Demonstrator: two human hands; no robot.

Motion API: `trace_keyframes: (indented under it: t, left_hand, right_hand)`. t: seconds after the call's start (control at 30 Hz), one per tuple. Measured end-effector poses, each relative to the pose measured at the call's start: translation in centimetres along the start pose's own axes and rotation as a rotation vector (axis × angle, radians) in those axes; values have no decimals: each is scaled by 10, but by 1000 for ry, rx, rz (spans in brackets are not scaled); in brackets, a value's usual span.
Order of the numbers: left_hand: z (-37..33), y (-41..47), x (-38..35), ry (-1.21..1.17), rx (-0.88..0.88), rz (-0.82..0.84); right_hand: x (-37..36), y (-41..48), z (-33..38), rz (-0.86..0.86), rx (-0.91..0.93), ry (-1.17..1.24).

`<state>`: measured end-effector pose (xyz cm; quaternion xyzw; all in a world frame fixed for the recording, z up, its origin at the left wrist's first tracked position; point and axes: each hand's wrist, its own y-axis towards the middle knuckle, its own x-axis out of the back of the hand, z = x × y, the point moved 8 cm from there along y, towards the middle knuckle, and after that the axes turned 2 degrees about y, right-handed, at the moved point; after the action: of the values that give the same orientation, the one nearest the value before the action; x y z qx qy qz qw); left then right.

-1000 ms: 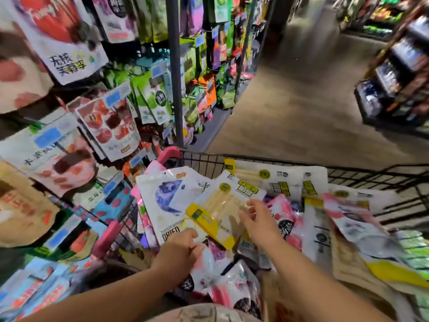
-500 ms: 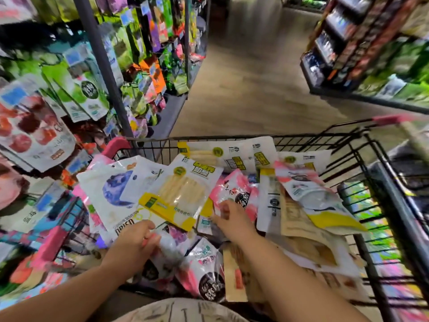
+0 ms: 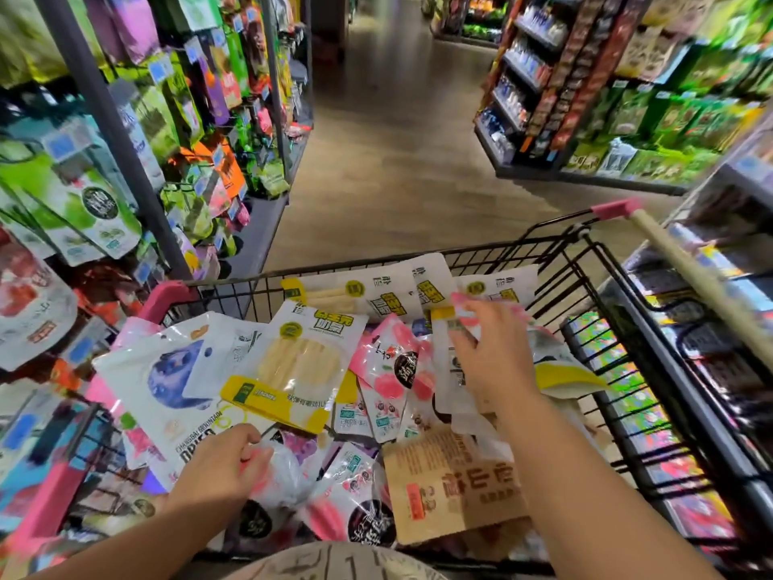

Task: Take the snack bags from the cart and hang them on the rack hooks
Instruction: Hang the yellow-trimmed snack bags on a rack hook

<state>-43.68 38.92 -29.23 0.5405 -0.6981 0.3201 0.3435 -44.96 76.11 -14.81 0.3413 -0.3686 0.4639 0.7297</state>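
Grip, left hand (image 3: 221,466): fingers curled round the lower edge of a fan of snack bags (image 3: 288,370), held over the near-left corner of the cart (image 3: 602,311). Grip, right hand (image 3: 489,357): fingers spread, touching a yellow-topped bag (image 3: 442,357) toward the cart's far-right side. I see more bags piled inside the cart. I see the rack (image 3: 121,161), hung with bags, just left of the cart.

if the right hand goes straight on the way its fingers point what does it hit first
Likely the white-and-yellow bags leaning on the cart's far wall, just beyond the right hand; depth is unclear.
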Motion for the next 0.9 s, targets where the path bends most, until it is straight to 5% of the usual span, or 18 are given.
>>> trace_keyframes:
  t: [0.13, 0.3, 0.73, 0.83, 0.9]
  left_hand:
    - [-2, -3, 2, 9, -14, 7]
    - [-2, -6, 2, -5, -18, 4]
    - [1, -1, 2, -74, -1, 10]
    - [6, 0, 1, -116, 44, 11]
    - [5, 0, 1, -147, 88, 19]
  right_hand:
    - [14, 7, -56, 7, -230, -362]
    - [-4, -5, -97, 174, -402, -292]
    - [-73, -24, 20, 219, 16, -369]
    - [-113, -41, 59, 389, 132, -196]
    - [-144, -51, 70, 563, 13, -6]
